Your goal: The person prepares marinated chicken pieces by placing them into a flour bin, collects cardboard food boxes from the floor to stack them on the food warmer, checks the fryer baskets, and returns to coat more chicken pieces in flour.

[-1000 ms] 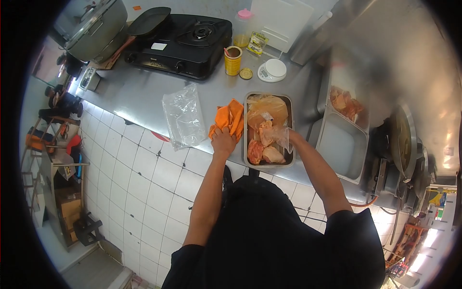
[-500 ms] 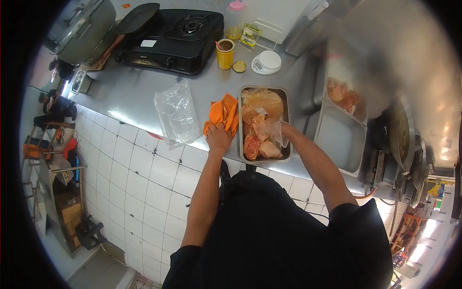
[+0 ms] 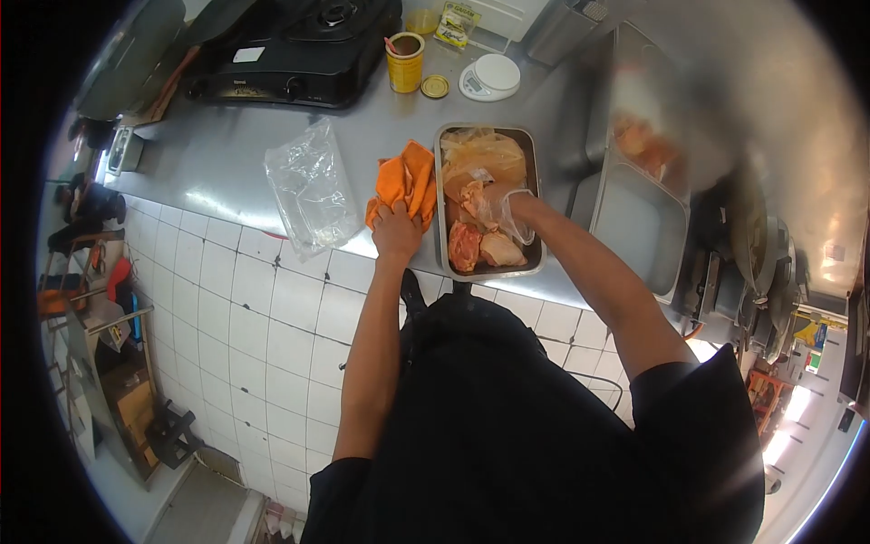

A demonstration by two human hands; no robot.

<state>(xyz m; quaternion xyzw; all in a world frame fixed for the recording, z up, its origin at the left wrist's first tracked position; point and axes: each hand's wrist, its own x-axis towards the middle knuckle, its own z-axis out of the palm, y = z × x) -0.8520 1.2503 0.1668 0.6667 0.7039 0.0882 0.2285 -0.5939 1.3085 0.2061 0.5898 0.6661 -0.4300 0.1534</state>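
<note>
My left hand point(image 3: 396, 232) has its fingers curled over the lower end of a crumpled orange cloth point(image 3: 406, 178) on the steel counter. Right beside the cloth stands a metal tray point(image 3: 441, 218) with raw chicken pieces point(image 3: 501, 249) in its near half. A yellowish plastic bag point(image 3: 485, 152) fills the far half. In a clear plastic glove, my right hand point(image 3: 505, 208) reaches into the tray from the right. Its fingers are closed on a chicken piece point(image 3: 472, 197) in the middle; the glove and the meat partly hide the fingertips.
A clear plastic bag point(image 3: 313, 195) lies left of the cloth, over the counter edge. Behind are a black gas stove point(image 3: 272, 77), a yellow can point(image 3: 405, 71), its lid point(image 3: 435, 86) and a white scale point(image 3: 490, 77). To the right, a metal container point(image 3: 639, 231) adjoins another with meat.
The view has shifted, so the counter items appear higher and further left. My right hand has moved deeper over the middle of the tray, onto the chicken piece. My left hand stays on the cloth.
</note>
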